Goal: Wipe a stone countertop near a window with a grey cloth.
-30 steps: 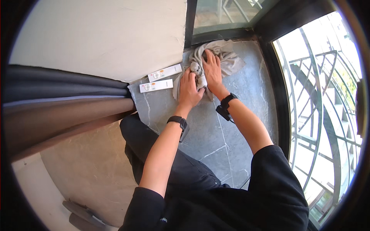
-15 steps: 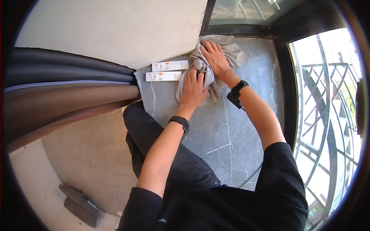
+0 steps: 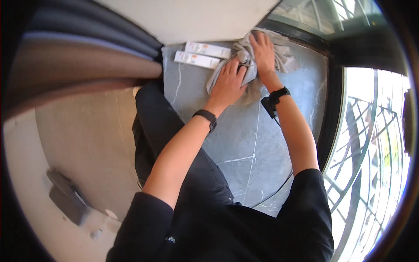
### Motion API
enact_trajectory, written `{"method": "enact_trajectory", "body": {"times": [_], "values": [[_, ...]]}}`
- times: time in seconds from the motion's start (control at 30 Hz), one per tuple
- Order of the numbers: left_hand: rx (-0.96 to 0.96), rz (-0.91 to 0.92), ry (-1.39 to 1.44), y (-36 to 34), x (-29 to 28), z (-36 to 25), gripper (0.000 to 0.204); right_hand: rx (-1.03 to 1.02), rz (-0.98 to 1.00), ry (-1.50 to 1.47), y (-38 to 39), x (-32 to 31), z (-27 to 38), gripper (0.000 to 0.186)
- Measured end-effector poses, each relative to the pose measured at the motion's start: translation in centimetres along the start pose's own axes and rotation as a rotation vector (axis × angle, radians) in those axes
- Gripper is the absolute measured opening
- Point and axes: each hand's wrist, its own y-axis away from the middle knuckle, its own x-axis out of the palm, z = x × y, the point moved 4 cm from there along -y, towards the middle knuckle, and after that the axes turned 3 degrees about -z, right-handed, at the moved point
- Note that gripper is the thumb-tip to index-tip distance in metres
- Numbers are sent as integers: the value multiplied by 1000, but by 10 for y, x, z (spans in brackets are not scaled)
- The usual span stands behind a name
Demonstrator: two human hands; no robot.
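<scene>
A crumpled grey cloth (image 3: 284, 56) lies bunched on a grey marble-patterned ledge (image 3: 231, 144), close to the wall corner. My left hand (image 3: 228, 84) is on its near left part, the fingers bent around the folds beside a rounded grey lump (image 3: 243, 57). I cannot tell whether that lump is cloth or something wrapped in it. On the far part of the cloth lies my right hand (image 3: 263, 56), its fingers stretched out over the fabric. Two white remote controls, one farther (image 3: 209, 49) and one nearer (image 3: 196, 59), lie side by side left of the cloth.
A dark-framed window with metal bars (image 3: 362, 144) runs along the right. Dark and brown curtains (image 3: 96, 61) hang at the left, beside a white wall (image 3: 196, 17). My bent leg (image 3: 161, 113) rests against the ledge. A black cable (image 3: 279, 187) crosses the ledge near my right side.
The whole view has shifted and turned, so ledge, remotes and cloth sit higher and farther right. Both hands remain on the cloth; the right hand's fingers point more straight ahead in the picture.
</scene>
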Motion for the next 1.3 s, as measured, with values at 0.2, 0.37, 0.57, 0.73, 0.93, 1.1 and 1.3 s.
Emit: {"method": "enact_trajectory", "body": {"times": [0.2, 0.37, 0.57, 0.73, 0.93, 1.1, 1.3], "values": [[25, -12, 6, 5, 2, 6, 55, 8, -50, 99, -1, 9, 7, 35], [-8, -40, 3, 8, 7, 2, 53, 0, -81, 204, -1, 14, 1, 33], [-16, -69, 1, 11, 8, 1, 51, 17, -128, 272, -3, 15, 2, 32], [-44, -58, 0, 13, 8, 1, 52, 5, -139, 240, -5, 15, 2, 31], [-30, -67, 7, 15, 8, 2, 52, 17, -112, 230, -6, 16, 4, 31], [-34, -93, 23, 16, 8, 2, 51, 20, -109, 212, -2, 20, -1, 33], [-33, -102, 61, 17, 9, 1, 49, 15, -116, 259, 0, 21, -4, 32]]}}
